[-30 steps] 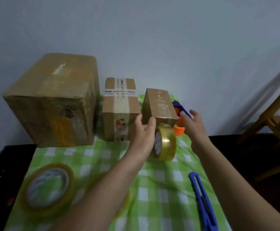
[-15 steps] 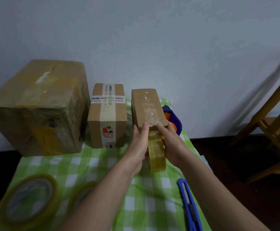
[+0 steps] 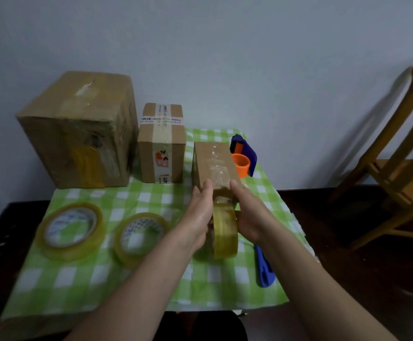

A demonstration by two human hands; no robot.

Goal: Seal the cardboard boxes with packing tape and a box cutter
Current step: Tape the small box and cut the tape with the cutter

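Wall [image 3: 225,57]: filling the upper frame, plain pale grey.
Chair [image 3: 402,168]: standing at the right edge, wooden, casting a shadow leftward.

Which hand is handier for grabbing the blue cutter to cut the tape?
Probably the right hand: the cutter lies just beneath that forearm, on its side of the tape roll. The left hand would have to cross over.

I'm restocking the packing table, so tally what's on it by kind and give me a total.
Cardboard boxes: 3, large, medium, small
Tape rolls: 3, flat ones, upright one between the hands
Tape dispenser: 1
Blue box cutter: 1
Total: 8
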